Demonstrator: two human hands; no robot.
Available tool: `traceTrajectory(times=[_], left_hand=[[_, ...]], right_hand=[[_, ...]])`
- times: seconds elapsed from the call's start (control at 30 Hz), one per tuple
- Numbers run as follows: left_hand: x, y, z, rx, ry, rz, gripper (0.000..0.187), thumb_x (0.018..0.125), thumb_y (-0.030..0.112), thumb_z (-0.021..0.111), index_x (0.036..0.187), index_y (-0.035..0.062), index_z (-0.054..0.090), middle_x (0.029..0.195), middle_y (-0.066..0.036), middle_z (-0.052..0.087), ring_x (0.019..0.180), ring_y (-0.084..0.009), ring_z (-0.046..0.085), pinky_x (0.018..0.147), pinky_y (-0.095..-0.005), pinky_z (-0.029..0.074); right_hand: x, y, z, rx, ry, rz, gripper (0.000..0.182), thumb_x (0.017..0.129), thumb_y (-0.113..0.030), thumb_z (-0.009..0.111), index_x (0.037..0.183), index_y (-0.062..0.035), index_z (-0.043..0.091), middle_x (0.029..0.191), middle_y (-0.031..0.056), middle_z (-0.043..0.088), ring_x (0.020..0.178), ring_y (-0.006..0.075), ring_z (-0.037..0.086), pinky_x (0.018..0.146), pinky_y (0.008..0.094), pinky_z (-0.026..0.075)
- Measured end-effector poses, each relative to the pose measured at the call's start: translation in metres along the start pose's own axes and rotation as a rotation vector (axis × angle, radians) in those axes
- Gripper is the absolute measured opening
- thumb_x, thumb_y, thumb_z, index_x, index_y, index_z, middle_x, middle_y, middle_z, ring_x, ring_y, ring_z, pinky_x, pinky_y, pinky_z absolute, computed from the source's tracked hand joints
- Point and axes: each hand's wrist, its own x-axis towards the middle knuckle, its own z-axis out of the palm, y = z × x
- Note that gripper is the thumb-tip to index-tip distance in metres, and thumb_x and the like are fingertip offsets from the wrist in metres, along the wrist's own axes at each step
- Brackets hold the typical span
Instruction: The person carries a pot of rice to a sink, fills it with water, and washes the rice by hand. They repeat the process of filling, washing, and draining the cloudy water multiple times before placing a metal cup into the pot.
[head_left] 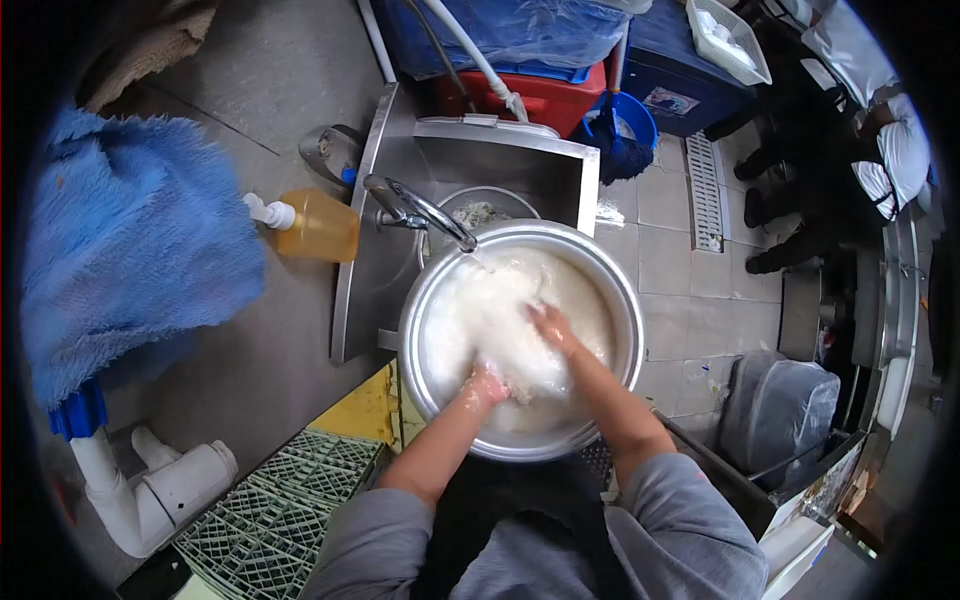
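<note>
A large round metal pot (636, 345) holds cloudy whitish water with a pale mass in it. Above its back left rim curves a chrome faucet (425, 210), with a thin stream falling into the water. My left hand (487, 384) is at the left front of the pot, partly under the water, its fingers hidden. My right hand (552, 326) is right of the middle, touching the pale mass; its fingertips are blurred and partly covered by the liquid.
Behind the pot is a steel sink (400, 115) with a strainer (487, 195). To the left are a soap bottle (320, 228) and blue cloth (150, 225). Green crates (270, 510) sit front left. People in dark trousers (810, 205) stand at the back right.
</note>
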Motion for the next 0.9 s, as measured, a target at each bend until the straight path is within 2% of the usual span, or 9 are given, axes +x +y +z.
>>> traceTrajectory(times=[0.07,0.13,0.23,0.4,0.47,0.53,0.73,0.87,0.9], left_hand=[[0.019,0.001,-0.01,-0.403,-0.265,0.246,0.049,0.093,0.038,0.033,0.131,0.0065,0.036,0.129,-0.013,0.044,0.117,-0.0272,0.043,0.1,-0.0393,0.034],[0.026,0.003,-0.016,-0.5,-0.429,0.35,0.051,0.094,0.038,0.032,0.134,0.0071,0.032,0.13,-0.012,0.042,0.118,-0.0268,0.042,0.102,-0.0391,0.032],[0.006,0.004,0.004,0.027,-0.169,0.319,0.049,0.094,0.033,0.033,0.135,0.0061,0.031,0.132,-0.013,0.04,0.12,-0.0265,0.039,0.104,-0.0378,0.03],[-0.033,0.066,0.06,0.446,-0.121,0.349,0.052,0.092,0.028,0.035,0.138,0.0055,0.026,0.139,-0.015,0.031,0.13,-0.0248,0.028,0.108,-0.0363,0.021],[-0.031,0.076,0.064,-0.192,-0.305,0.191,0.056,0.091,0.032,0.037,0.139,0.0062,0.024,0.143,-0.015,0.027,0.133,-0.0238,0.022,0.11,-0.0359,0.016],[-0.022,0.055,0.026,1.082,-0.102,0.46,0.06,0.092,0.04,0.035,0.14,0.0065,0.022,0.145,-0.011,0.024,0.135,-0.0219,0.016,0.111,-0.0342,0.011],[-0.067,0.089,0.081,-0.458,-0.041,-0.311,0.062,0.093,0.043,0.035,0.14,0.0067,0.021,0.146,-0.009,0.022,0.135,-0.0216,0.016,0.111,-0.0346,0.007],[-0.081,0.064,0.037,0.391,0.522,0.016,0.069,0.092,0.046,0.037,0.143,0.0075,0.01,0.147,-0.012,0.016,0.133,-0.0291,0.02,0.11,-0.0369,0.014],[-0.08,0.071,0.043,0.275,0.647,0.06,0.068,0.092,0.047,0.035,0.142,0.0073,0.014,0.147,-0.013,0.018,0.133,-0.0286,0.022,0.109,-0.0379,0.016]], right_hand=[[-0.028,0.014,0.031,0.569,-0.067,-0.241,0.061,0.079,-0.043,0.061,0.125,-0.0043,0.049,0.121,0.0196,0.05,0.117,0.0311,0.045,0.101,0.0377,0.032],[-0.076,-0.005,0.053,-0.1,0.36,-0.763,0.055,0.072,-0.031,0.069,0.122,-0.0122,0.054,0.12,0.0156,0.051,0.117,0.0301,0.045,0.102,0.0459,0.03],[-0.119,-0.04,0.053,-0.279,0.287,-1.04,0.052,0.069,-0.026,0.067,0.12,-0.0182,0.056,0.123,0.0145,0.05,0.12,0.032,0.04,0.102,0.0519,0.026],[-0.076,-0.033,0.03,-0.289,0.5,-0.772,0.05,0.075,-0.033,0.057,0.123,-0.0186,0.054,0.13,0.0139,0.045,0.127,0.0373,0.032,0.105,0.0548,0.013],[-0.082,-0.031,0.041,-0.315,0.438,-0.84,0.051,0.077,-0.037,0.052,0.125,-0.0181,0.052,0.134,0.0136,0.042,0.128,0.037,0.03,0.106,0.0545,0.01],[-0.111,-0.04,0.059,-0.239,0.269,-1.012,0.054,0.08,-0.038,0.048,0.13,-0.0167,0.046,0.137,0.0153,0.038,0.131,0.0365,0.026,0.106,0.0544,0.007],[-0.082,-0.012,0.031,-0.212,0.504,-0.625,0.052,0.081,-0.03,0.056,0.129,-0.0111,0.047,0.133,0.0223,0.039,0.125,0.0383,0.032,0.104,0.05,0.018],[-0.126,0.011,0.023,-0.309,0.68,-0.405,0.057,0.081,-0.028,0.057,0.13,-0.0035,0.042,0.134,0.023,0.037,0.124,0.0364,0.034,0.105,0.0418,0.022],[-0.13,0.015,0.021,-0.23,0.721,-0.306,0.058,0.082,-0.028,0.056,0.131,-0.0015,0.041,0.134,0.0229,0.037,0.124,0.0356,0.035,0.105,0.0399,0.023]])
